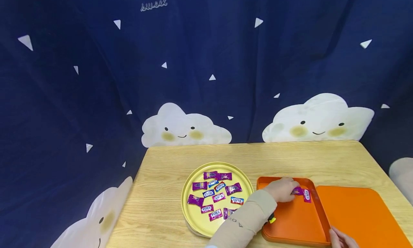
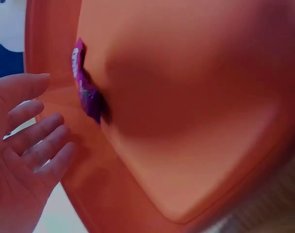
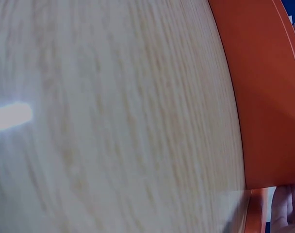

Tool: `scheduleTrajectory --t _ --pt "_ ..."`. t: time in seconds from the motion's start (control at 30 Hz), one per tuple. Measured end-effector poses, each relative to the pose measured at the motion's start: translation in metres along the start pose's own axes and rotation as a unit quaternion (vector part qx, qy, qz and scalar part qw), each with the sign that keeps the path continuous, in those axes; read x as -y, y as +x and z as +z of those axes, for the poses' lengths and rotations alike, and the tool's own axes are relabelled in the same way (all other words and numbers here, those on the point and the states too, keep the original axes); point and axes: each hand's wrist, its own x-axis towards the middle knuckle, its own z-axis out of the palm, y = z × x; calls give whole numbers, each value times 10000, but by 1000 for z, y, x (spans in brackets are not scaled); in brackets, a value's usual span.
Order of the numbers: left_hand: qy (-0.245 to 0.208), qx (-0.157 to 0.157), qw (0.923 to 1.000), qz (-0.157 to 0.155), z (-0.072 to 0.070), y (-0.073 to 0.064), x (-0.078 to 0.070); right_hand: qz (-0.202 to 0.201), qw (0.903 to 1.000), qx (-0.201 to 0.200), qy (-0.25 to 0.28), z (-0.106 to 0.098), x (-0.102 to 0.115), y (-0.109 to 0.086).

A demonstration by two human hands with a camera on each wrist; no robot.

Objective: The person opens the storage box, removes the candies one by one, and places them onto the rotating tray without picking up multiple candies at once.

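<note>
My left hand (image 1: 284,189) reaches over the far part of an orange tray (image 1: 292,223). Its fingers (image 2: 57,124) are relaxed and slightly bent, apart from the candies in the left wrist view. Two wrapped candies lie in the tray beside that hand: a purple candy (image 1: 297,191) and a magenta Fox's candy (image 1: 307,196). They appear close together, seen edge-on, in the left wrist view. At the tray's near right corner, my right hand (image 1: 343,238) pinches the rim with its fingertips. In the right wrist view only a few fingers (image 3: 282,206) show past an orange corner.
Left of the orange tray stands a round yellow tray (image 1: 187,208) holding several candies in purple, blue and red wrappers; my left sleeve (image 1: 245,219) covers part of it. A flat orange panel (image 1: 361,215) lies to the right. All are on a wooden table (image 1: 155,198) before a dark blue curtain.
</note>
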Motion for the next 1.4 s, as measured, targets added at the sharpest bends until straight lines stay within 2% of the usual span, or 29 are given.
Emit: scheduleTrajectory --t 0.17,0.3,0.4,0.53,0.73,0.83,1.07,1.17,1.4 --pt "-56 399 9982 -447 2 5 -9 157 9998 -19 114 1 1 -1" --pt "-70 528 9961 -706 3 9 -13 265 9996 -35 22 1 -1 -1" --pt "-26 527 9956 -778 6 11 -16 155 9998 30 87 2 -4 2" --pt "5 503 9956 -788 7 13 -19 -108 9990 32 433 3 -9 4" --pt "5 471 9947 -919 8 15 -22 -80 9998 -104 175 4 -11 3" --pt "120 427 9940 -995 10 16 -23 29 10000 -31 66 3 -6 1" --pt "268 296 9922 -1185 15 20 -25 -264 9995 102 158 -6 20 2" --pt "300 220 9915 -1245 17 19 -27 -169 9997 129 68 -9 28 1" --pt "364 80 9897 -1380 24 19 -29 -254 9994 165 -164 -11 31 -2"
